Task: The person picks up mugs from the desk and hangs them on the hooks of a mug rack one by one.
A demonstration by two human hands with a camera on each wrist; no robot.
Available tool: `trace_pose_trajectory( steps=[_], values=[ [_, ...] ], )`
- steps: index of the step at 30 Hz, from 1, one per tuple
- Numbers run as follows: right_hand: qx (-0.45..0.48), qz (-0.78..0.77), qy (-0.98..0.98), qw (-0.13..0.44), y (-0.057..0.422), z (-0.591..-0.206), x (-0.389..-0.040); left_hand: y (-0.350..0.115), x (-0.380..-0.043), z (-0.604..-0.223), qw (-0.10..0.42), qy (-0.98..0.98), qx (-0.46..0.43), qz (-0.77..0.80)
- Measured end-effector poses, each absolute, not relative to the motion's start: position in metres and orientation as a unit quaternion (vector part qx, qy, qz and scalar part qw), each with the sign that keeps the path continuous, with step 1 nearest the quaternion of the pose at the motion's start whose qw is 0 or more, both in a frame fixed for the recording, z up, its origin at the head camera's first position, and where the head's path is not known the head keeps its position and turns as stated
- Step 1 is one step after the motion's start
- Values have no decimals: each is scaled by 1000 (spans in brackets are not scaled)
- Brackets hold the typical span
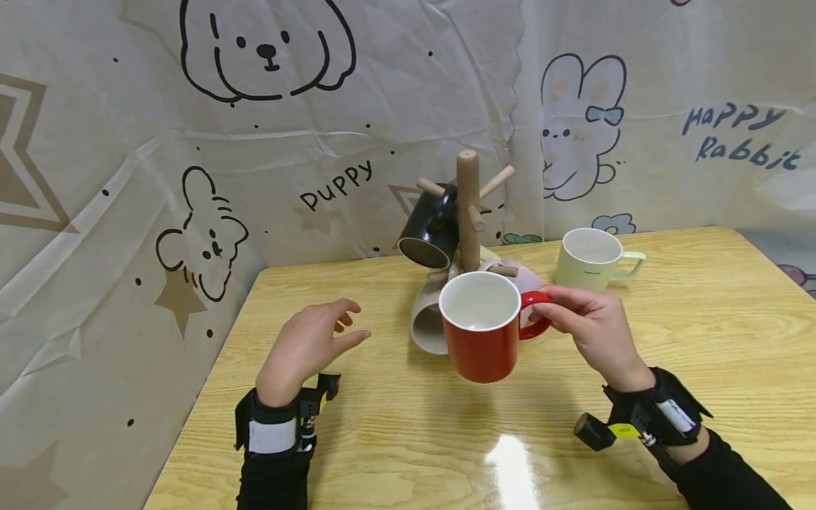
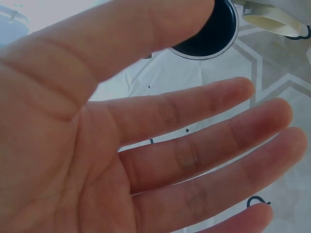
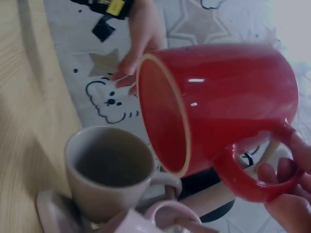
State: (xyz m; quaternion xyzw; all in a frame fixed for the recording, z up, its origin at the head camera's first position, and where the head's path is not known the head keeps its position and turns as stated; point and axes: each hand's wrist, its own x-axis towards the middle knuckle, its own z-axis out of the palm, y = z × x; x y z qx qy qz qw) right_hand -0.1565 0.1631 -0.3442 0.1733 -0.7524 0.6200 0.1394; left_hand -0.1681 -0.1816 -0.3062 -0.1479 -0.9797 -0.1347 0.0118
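By its handle, my right hand (image 1: 589, 322) pinches a red mug (image 1: 481, 350) with a white inside, held upright in front of a wooden mug tree (image 1: 468, 205). The right wrist view shows the thumb and fingers at the handle of the red mug (image 3: 233, 92), its underside facing that camera. My left hand (image 1: 309, 343) hovers over the table at the left, fingers spread and holding nothing. On the tree hang a black mug (image 1: 430, 227), a greyish-beige mug (image 1: 427, 319) and a pink mug (image 1: 525, 278), the pink one partly hidden behind the red mug.
A pale green mug (image 1: 586, 265) stands upright at the back right of the wooden table (image 1: 382, 439), its handle to the right. Behind the table hangs a cloth (image 1: 382, 92) printed with cartoon animals. Bare pegs (image 1: 497, 182) stick out from the tree.
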Motion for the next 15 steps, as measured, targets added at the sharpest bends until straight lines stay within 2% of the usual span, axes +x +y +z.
trace_pose_trajectory(
  steps=[3,6,13,15],
  values=[
    [177,597,-769,144,158,-345,-154,-181,-168,-306,13,-979,-151,-135],
    [168,586,-784,116,156,-345,-153,-180,-168,-306,14,-978,-156,-136],
    [115,615,-778,-57,159,-342,-153,-177,-168,-308,42,-975,-168,-140],
    [108,622,-771,-85,159,-341,-153,-174,-168,-308,57,-970,-169,-167]
  ],
)
